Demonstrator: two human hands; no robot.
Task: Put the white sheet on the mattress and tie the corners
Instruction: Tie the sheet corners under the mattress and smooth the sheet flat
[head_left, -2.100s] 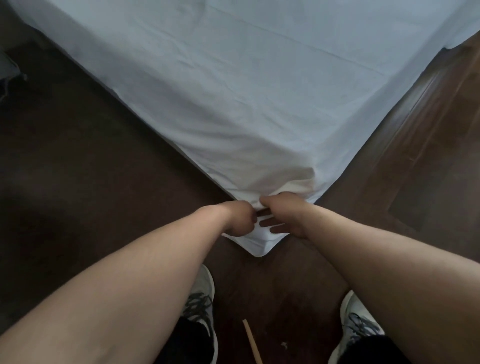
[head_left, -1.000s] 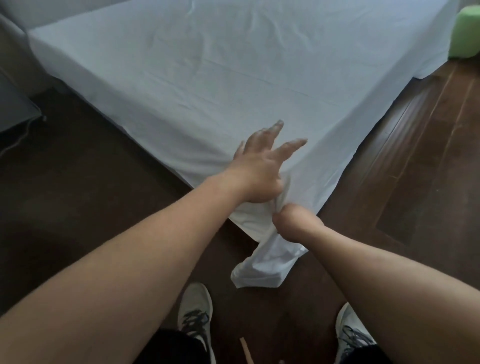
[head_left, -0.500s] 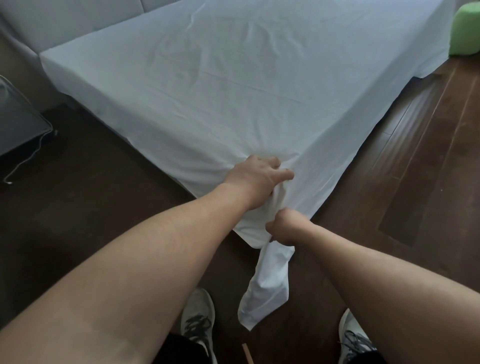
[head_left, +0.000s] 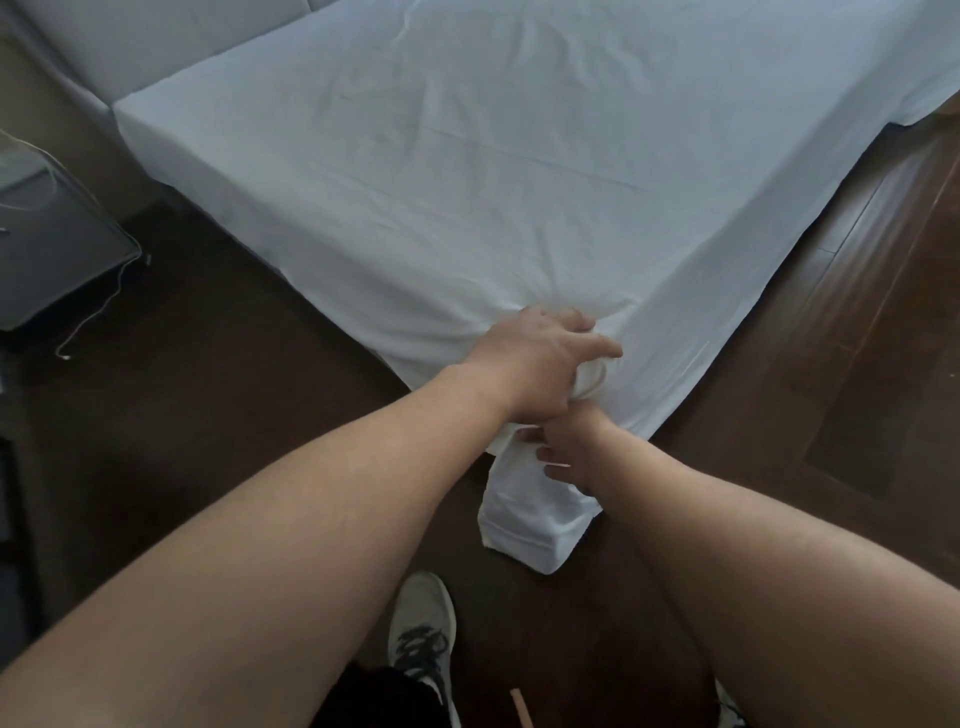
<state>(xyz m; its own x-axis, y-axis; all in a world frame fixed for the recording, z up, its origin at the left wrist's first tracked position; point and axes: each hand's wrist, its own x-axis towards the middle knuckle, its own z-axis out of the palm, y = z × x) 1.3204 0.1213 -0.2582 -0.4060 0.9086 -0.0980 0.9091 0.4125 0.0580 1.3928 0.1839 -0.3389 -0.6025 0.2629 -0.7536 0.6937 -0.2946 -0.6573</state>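
A sheet (head_left: 519, 156) covers the mattress, its tail (head_left: 530, 519) hanging to the floor (head_left: 208, 415) before a shoe (head_left: 423, 623).

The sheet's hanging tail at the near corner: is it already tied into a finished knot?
No. The tail hangs loose below the corner, while the left hand grips bunched sheet above and the right hand holds the tail.

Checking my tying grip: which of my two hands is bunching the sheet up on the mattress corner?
The left hand grips the gathered white sheet atop the corner; the right hand sits lower, on the hanging tail.
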